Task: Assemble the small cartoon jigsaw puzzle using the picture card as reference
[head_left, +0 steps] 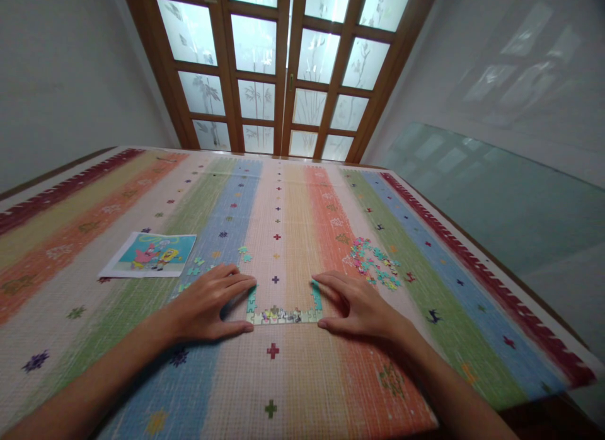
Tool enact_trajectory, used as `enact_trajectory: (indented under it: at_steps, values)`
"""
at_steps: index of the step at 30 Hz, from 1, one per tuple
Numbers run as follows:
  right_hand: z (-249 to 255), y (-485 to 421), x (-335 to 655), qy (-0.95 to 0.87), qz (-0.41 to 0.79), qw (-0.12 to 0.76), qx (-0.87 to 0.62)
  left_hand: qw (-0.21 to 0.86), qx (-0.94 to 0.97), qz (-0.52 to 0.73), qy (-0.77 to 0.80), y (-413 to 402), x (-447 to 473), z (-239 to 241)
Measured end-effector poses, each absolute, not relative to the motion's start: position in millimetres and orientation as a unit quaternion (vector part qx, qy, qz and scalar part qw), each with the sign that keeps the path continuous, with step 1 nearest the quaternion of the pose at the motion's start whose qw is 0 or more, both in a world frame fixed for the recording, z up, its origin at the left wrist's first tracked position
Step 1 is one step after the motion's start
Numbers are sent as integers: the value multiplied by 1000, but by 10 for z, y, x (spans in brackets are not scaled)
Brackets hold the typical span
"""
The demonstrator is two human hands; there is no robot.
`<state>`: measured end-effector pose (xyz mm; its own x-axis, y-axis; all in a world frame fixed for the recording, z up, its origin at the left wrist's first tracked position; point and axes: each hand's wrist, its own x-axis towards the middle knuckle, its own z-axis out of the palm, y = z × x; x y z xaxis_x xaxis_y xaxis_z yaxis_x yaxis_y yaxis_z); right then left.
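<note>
A partly joined jigsaw puzzle (283, 316) lies flat on the striped tablecloth, in front of me. It forms a U: a bottom row with a patterned middle and two short teal sides. At its left side rests my left hand (212, 304), thumb near the lower left corner and fingertips by the top of that side. My right hand (359, 304) mirrors it on the right side. Both hands have thumb and fingers apart, and their tips touch or nearly touch the puzzle's edges. Loose teal puzzle pieces (244, 254) lie just beyond my left hand, some partly hidden by it.
A heap of mixed puzzle pieces (375, 263) is spread to the right, beyond my right hand. On the left lies a printed cartoon picture (158, 254) on white paper. The tablecloth (274, 377) covers the table. Wooden doors with frosted panes (283, 68) stand behind it.
</note>
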<state>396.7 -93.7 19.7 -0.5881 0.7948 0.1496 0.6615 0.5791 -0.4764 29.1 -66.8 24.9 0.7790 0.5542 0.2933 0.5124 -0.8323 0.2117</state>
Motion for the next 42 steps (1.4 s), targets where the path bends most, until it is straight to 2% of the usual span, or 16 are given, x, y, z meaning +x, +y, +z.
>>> enact_trajectory:
  at_steps: [17,42]
  values:
    - [230,-939,3955,-871,202,176,-411,105,929,169,313,-648,287,245]
    - [200,-937,3966,-875,195,182,-405,83,936,173,294,-657,284,220]
